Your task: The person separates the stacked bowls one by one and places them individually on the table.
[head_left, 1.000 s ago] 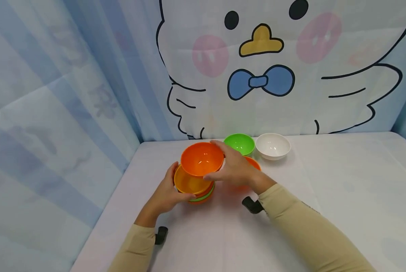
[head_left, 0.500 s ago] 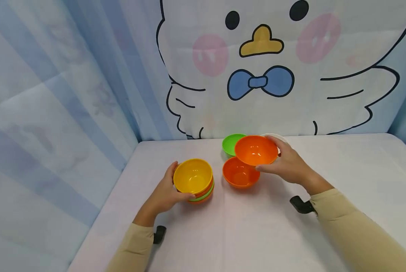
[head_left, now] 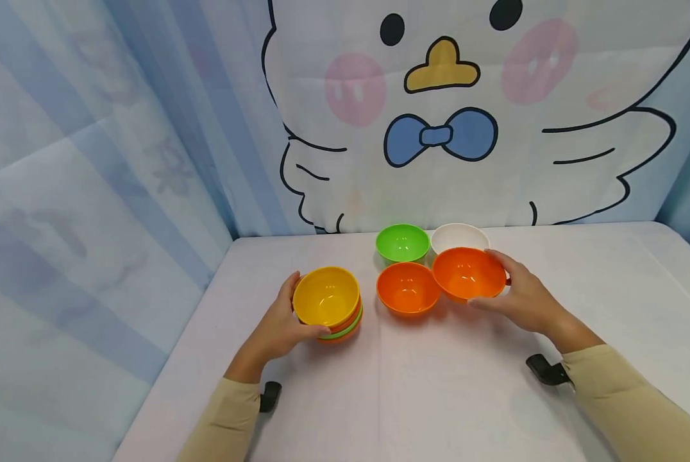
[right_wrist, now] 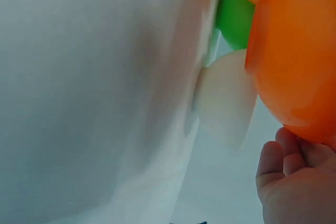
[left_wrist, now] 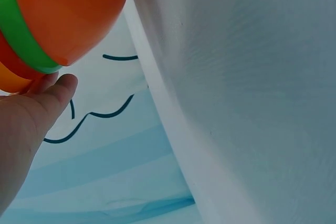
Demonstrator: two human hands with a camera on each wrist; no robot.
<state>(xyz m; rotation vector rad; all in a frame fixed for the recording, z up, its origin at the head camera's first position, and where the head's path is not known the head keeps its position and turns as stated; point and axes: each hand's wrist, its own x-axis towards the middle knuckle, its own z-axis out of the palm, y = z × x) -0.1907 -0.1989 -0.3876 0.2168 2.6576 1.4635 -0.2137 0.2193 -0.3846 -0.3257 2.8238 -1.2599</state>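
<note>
My right hand [head_left: 526, 298] grips an orange bowl [head_left: 469, 273] at its right side, thumb near the front of the rim. In the right wrist view this bowl [right_wrist: 302, 51] hangs off the tabletop, fingers [right_wrist: 271, 158] against its outer wall. A second orange bowl [head_left: 407, 290] stands just left of it. My left hand [head_left: 281, 321] clasps the left side of a nested stack, its top a yellow bowl [head_left: 326, 296]. A green rim [head_left: 345, 332] and orange layers show beneath. The left wrist view catches the stack's lowest orange bowl [left_wrist: 73, 11] from the side.
Behind the orange bowls stand a green bowl [head_left: 403, 242] and a white bowl [head_left: 459, 237], partly covered by the held one. The white-covered table [head_left: 426, 398] ends at a printed cloth backdrop [head_left: 437, 192]. A blue striped curtain [head_left: 91, 224] hangs along the left.
The right hand has carried the orange bowl from above the stack over to the right and lowered it beside the other orange bowl. The left hand stays at the stack, whose yellow bowl is now uncovered.
</note>
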